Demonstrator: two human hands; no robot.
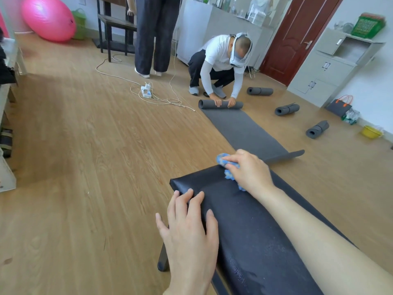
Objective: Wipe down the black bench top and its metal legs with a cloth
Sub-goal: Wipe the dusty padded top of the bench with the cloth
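The black padded bench top (251,231) runs from the lower right toward the middle of the view. My right hand (248,171) grips a crumpled blue cloth (228,170) and presses it on the bench's far end. My left hand (189,228) lies flat with spread fingers on the bench's left edge, nearer to me. One black metal leg (163,259) shows under the left side; the other legs are hidden.
A person (221,67) crouches ahead, rolling a grey mat (242,128) that reaches close to the bench's far end. Three rolled mats (287,109) lie to the right. A power strip with cables (146,92) lies on the wooden floor. Another person stands at the back.
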